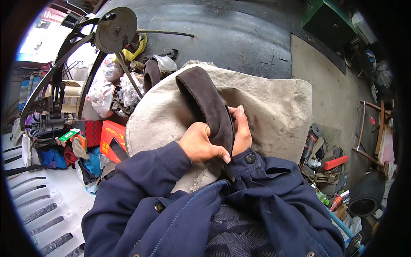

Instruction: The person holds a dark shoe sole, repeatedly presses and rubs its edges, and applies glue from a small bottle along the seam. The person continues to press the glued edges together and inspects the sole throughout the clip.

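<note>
A dark brown suede boot [209, 103] lies across the pale, stained cloth [274, 98] over my lap, its long part pointing away from me. My left hand [201, 143] is closed round its near left side, fingers curled into it and thumb stretched toward the right edge. On the other side my right hand [242, 130] holds the boot's right edge, its fingers bent and partly hidden behind the suede. A similar brown suede piece [151, 73] stands beyond the cloth, next to clear plastic bags.
A black hand-cranked sewing machine with a round wheel [116, 30] stands at the left. Near it are a red box [113, 139] holding a dark phone and several plastic bags [102, 96]. Tools and scraps surround a red bar [336, 162] on the right floor; a green box [327, 23] stands far right.
</note>
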Demonstrator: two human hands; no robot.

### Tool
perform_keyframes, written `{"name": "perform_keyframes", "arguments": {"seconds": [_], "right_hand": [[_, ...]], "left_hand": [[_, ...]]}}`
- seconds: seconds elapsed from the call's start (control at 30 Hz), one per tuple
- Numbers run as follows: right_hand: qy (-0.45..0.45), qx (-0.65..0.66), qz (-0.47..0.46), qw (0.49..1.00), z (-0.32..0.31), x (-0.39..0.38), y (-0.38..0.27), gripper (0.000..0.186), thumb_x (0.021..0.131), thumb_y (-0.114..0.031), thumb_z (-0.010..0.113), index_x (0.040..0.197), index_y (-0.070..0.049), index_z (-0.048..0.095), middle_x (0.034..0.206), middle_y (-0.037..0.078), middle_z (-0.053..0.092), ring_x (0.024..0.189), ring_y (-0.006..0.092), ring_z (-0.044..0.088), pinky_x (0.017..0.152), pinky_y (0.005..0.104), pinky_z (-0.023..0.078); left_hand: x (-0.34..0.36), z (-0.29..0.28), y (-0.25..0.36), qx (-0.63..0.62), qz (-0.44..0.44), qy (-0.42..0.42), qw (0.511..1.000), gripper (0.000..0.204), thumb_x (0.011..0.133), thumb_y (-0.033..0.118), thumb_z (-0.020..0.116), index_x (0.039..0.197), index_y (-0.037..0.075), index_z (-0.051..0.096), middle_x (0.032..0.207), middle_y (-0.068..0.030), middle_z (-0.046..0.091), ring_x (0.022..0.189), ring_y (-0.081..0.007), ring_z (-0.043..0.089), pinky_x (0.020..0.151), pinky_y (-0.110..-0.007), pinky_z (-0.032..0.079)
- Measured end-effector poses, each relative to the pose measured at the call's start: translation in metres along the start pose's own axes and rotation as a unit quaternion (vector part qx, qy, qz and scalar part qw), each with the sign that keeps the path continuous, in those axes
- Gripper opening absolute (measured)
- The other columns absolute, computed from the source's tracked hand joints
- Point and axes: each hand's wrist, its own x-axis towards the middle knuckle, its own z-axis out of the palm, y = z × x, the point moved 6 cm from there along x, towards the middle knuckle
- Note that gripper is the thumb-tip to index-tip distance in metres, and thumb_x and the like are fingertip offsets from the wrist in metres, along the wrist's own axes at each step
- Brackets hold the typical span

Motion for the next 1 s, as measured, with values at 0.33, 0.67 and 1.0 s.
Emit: {"name": "perform_keyframes", "arguments": {"seconds": [0.33,0.67,1.0], "right_hand": [[0.029,-0.085,-0.082,0.993,0.005,0.000,-0.016,0.055,0.105,-0.049,0.043,0.107,0.003,0.062,0.097,0.011,0.067,0.088,0.0180,0.064,0.084,0.0314,0.051],[-0.057,0.081,0.035,0.994,0.003,0.000,-0.004,0.055,0.105,-0.049,0.044,0.110,0.003,0.061,0.102,0.012,0.068,0.093,0.0196,0.066,0.089,0.0333,0.053],[-0.048,-0.036,-0.035,0.998,0.000,0.001,-0.008,0.053,0.106,-0.049,0.042,0.117,0.000,0.059,0.111,0.011,0.065,0.102,0.0197,0.063,0.095,0.0338,0.049]], "left_hand": [[0.007,-0.002,0.004,0.035,0.047,0.031,0.998,0.037,0.057,0.013,0.092,0.080,-0.005,0.070,0.065,-0.0089,0.069,0.056,-0.0140,0.063,0.055,-0.031,0.052],[0.000,0.001,0.007,-0.096,0.040,-0.005,0.995,0.044,0.064,-0.003,0.086,0.104,-0.005,0.069,0.093,-0.0068,0.074,0.087,-0.0111,0.067,0.078,-0.026,0.055],[0.004,0.005,0.016,-0.161,0.055,0.027,0.985,0.049,0.069,-0.009,0.081,0.115,-0.005,0.066,0.099,-0.0053,0.073,0.088,-0.0111,0.067,0.080,-0.027,0.056]]}}
